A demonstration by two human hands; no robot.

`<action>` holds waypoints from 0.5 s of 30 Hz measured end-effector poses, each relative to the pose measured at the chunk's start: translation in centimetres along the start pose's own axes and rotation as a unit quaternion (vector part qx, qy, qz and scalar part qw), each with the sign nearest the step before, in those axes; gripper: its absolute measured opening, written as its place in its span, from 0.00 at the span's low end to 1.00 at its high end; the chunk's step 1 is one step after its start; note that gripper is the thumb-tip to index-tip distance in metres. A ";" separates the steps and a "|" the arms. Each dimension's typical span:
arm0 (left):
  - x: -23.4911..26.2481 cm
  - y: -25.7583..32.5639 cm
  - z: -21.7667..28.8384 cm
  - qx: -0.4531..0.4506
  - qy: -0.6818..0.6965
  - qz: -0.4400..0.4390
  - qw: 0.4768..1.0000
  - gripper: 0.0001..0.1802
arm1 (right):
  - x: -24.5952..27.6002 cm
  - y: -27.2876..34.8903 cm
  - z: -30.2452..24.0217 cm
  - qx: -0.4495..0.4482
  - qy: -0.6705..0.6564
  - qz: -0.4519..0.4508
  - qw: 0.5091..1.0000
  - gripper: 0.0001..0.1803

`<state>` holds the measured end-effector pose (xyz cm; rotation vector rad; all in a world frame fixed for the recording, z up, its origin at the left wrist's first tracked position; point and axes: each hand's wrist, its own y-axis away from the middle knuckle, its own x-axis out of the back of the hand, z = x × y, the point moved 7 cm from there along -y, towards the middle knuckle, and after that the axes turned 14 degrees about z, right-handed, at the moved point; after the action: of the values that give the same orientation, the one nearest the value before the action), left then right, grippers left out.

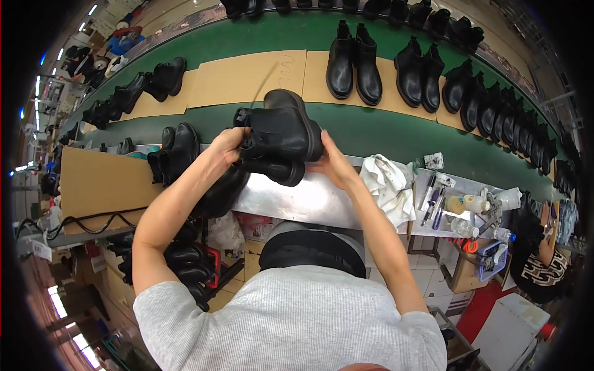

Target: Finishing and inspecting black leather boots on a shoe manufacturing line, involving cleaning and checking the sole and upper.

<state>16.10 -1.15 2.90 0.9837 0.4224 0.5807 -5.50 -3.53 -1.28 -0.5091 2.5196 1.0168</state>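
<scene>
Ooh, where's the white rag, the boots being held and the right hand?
White rag [385, 185]: head view, on its crumpled middle.
Boots being held [273, 128]: head view, on the upper boot's shaft.
Right hand [336, 163]: head view, on its middle.

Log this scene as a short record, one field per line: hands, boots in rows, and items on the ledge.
Left hand: gripping a pair of black boots near the shaft tops
Right hand: holding the same pair at the heel end
Beyond: other black boots upright on cardboard over a green surface
Metal ledge, right side: white cloth, pen-like tools, bottles
</scene>
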 end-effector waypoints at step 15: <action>-7.7 -0.8 10.8 -0.141 -0.615 0.031 0.775 0.35 | -5.9 0.5 0.5 -0.112 -0.298 0.047 0.947 0.35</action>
<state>16.63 -13.34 8.12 0.8884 -0.8610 -0.0404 -0.48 -1.69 1.42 -0.1070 1.9146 1.2740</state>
